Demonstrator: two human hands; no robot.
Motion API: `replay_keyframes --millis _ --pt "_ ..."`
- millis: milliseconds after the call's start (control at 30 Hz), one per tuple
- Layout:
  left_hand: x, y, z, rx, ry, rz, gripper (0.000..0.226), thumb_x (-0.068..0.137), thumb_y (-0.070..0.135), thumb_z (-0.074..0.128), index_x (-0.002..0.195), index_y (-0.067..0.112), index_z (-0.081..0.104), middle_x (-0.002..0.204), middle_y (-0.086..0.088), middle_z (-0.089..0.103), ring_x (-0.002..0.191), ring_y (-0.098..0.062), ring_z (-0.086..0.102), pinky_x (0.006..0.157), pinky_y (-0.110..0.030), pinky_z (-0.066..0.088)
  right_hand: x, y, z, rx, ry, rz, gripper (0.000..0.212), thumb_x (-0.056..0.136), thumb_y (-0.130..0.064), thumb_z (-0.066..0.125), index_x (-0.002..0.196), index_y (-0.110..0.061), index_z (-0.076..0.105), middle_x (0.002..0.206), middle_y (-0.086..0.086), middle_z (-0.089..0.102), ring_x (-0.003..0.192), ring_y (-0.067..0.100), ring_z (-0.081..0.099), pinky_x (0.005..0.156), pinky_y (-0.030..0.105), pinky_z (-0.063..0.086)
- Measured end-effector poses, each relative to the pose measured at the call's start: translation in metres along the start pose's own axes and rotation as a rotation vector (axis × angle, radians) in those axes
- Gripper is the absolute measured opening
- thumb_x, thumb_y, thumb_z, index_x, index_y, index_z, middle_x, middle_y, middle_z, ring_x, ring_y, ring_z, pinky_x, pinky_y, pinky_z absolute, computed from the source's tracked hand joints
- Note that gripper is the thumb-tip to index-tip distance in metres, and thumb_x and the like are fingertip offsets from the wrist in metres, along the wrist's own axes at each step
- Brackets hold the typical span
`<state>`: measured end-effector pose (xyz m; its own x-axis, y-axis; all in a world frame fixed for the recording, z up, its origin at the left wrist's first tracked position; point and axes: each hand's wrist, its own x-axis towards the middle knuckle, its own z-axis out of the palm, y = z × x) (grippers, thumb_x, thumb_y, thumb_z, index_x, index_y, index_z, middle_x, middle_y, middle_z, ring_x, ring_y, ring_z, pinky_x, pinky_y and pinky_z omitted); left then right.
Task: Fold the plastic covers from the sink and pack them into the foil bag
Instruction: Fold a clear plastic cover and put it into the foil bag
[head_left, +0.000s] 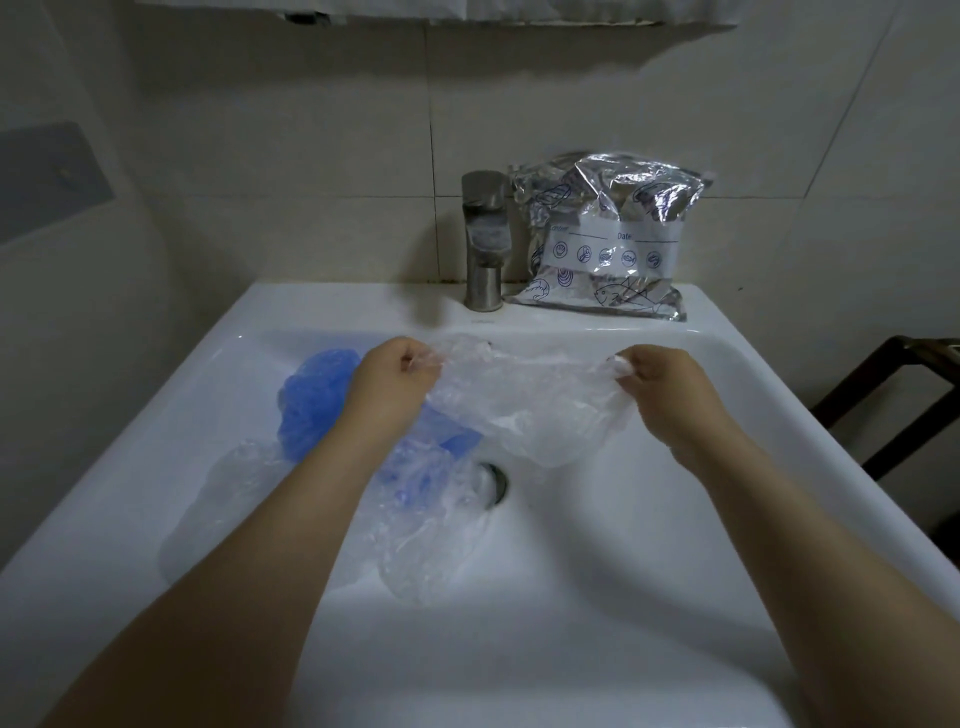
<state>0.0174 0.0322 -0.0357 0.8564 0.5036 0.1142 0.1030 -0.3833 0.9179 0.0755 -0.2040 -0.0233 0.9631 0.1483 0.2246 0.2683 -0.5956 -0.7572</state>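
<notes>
Clear plastic cover (524, 400): thin, crinkled, see-through, stretched over the sink (649, 545) basin. Pinched at one edge by left hand (397, 371), at the opposite edge by right hand (660, 384), fingers curled on the film. Below, in the basin: blue cover (317, 400) bunched up, more clear covers (415, 530) crumpled near the drain (496, 483). Foil bag (605, 239) upright on the sink's back ledge, just beside the faucet (485, 239); white label reading "Date", row of round food icons, fish drawings.

Both hands, left (396, 375) and right (655, 385), pinch clear cover (524, 400) stretched above sink (597, 571); foil bag (605, 239) beside faucet (485, 239).
</notes>
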Motion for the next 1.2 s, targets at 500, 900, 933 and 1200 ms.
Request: replay_keyframes --millis 500,900,933,1200 --pt "0.002 0.016 -0.022 -1.077 -0.257 -0.571 0.035 0.099 0.019 0.039 0.065 0.017 0.047 0.034 0.008 0.028 0.021 -0.005 0.024 0.021 -0.015 0.018 0.001 0.004 -0.015 0.778 -0.583 0.305 0.012 0.082 -0.005 0.05 0.08 -0.006 0.062 0.056 -0.002 0.049 0.04 0.007 0.042 0.038 0.015 0.035" --pt "-0.015 0.014 0.007 -0.524 -0.09 -0.511 0.04 0.101 0.027 0.037 0.068 0.009 0.049 0.049 -0.003 0.049 0.035 -0.01 0.045 0.04 -0.022 0.037 -0.009 0.0 0.008 0.784 -0.469 0.176 0.022 0.089 0.007 0.044 0.083 -0.007 0.06 0.069 0.004 0.061 0.061 0.015 0.057 0.057 0.02 0.046" --pt "-0.015 0.013 0.008 -0.536 -0.08 -0.526 0.038 0.1 0.027 0.039 0.069 0.01 0.051 0.059 -0.005 0.05 0.045 -0.015 0.048 0.047 -0.025 0.039 -0.009 -0.002 0.01 0.892 -0.471 0.202 0.024 0.088 0.007 0.042 0.087 -0.006 0.062 0.072 0.004 0.063 0.064 0.016 0.057 0.059 0.022 0.048" --pt "-0.006 0.012 -0.002 -0.314 -0.158 -0.226 0.028 0.089 0.041 0.057 0.072 0.019 0.059 0.054 0.008 0.054 0.051 -0.011 0.046 0.046 -0.02 0.035 0.003 -0.001 0.0 1.354 -0.468 0.427 0.055 0.05 -0.011 0.08 0.102 -0.009 0.062 0.077 0.001 0.065 0.066 0.013 0.06 0.07 0.031 0.056"
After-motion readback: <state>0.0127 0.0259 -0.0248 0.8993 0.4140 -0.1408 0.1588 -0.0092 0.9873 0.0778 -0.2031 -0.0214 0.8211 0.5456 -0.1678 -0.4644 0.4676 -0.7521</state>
